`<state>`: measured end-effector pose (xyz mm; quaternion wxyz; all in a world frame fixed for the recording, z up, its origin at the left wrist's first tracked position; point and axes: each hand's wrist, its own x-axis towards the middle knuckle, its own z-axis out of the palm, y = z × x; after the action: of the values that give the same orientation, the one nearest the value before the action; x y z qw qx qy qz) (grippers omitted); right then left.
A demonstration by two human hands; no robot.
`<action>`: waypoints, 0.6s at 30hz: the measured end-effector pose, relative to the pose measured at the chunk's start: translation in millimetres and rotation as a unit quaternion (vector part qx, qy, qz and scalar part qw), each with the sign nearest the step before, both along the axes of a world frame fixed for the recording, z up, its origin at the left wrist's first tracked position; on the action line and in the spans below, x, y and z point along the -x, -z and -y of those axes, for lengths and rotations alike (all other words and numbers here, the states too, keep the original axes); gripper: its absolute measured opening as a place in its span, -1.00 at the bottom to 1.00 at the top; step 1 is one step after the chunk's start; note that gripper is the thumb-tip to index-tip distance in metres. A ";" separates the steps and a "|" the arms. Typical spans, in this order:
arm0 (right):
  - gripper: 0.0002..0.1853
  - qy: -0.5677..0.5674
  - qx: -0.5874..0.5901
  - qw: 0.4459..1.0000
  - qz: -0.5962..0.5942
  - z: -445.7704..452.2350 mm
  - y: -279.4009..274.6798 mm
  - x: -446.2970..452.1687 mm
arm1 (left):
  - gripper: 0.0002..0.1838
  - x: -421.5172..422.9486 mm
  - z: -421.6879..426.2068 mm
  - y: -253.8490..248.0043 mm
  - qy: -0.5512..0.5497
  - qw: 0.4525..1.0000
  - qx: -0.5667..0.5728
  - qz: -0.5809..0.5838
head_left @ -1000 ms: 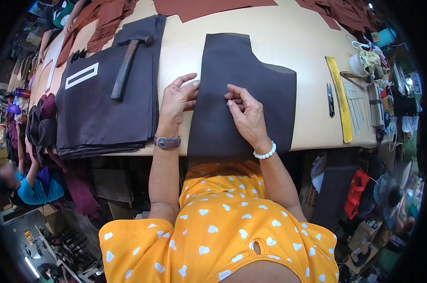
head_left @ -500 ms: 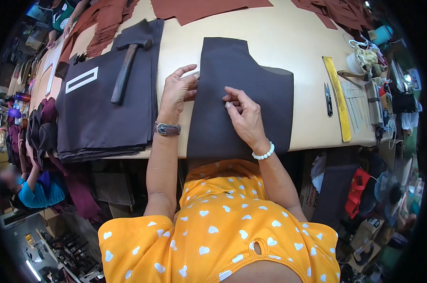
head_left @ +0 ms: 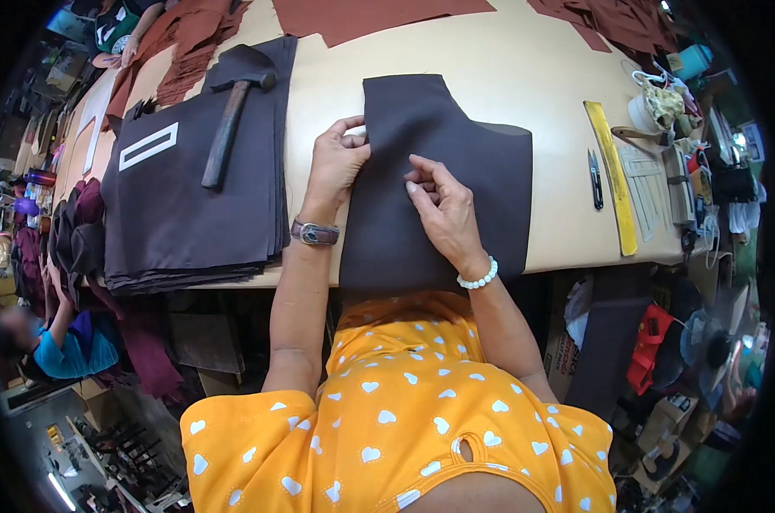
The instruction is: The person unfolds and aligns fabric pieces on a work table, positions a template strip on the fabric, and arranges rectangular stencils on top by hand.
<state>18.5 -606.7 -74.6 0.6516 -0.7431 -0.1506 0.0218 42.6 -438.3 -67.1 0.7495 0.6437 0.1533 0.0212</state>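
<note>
A dark brown cut fabric piece [head_left: 439, 205] lies on the table in front of me, with a notch cut from its upper right. My left hand [head_left: 340, 162] is closed at its left edge, thumb and fingers pinching the cloth, which bulges slightly there. Over the middle of the piece is my right hand [head_left: 443, 201], fingers loosely bent, the index apart from the thumb, with nothing visible between them. To the left is a stack of dark fabric [head_left: 182, 222]. A hammer [head_left: 227, 128] and a white rectangular frame [head_left: 149, 146] rest on the stack.
Right of the fabric lie small snips [head_left: 595, 179], a yellow ruler [head_left: 610, 179] and a clear template [head_left: 644, 188]. Rust-coloured cloth [head_left: 379, 17] spreads along the far side. Another person's hand [head_left: 129, 51] shows at the upper left; a person in blue [head_left: 71, 346] is at the left.
My left hand has moved slightly right and closed on the fabric's edge. The fabric's top has shifted a little left and toward me. My right hand has barely moved.
</note>
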 end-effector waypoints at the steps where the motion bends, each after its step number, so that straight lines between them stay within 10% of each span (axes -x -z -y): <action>1: -0.62 0.004 -0.013 1.000 -0.008 -0.6 0.1 -0.4 | -0.56 -1.6 4.1 6.3 0.007 0.999 -0.026 0.016; 8: -0.25 0.069 0.145 0.986 -0.043 -10.8 -20.8 -8.8 | -0.58 7.0 33.8 12.9 -0.016 0.917 -0.351 0.189; 11: -0.26 0.110 0.163 0.973 0.120 -17.3 -4.6 -13.3 | -0.61 16.7 37.6 1.8 -0.023 0.918 -0.374 0.129; 18: -0.57 0.060 0.001 0.994 -0.090 -18.1 -15.7 -6.8 | -0.65 31.4 44.2 1.8 -0.020 0.939 -0.332 0.081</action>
<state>25.3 -588.7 -58.9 0.6621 -0.7463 -0.0465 0.0501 11.2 -482.4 -68.8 0.5021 0.8491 0.0891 0.1378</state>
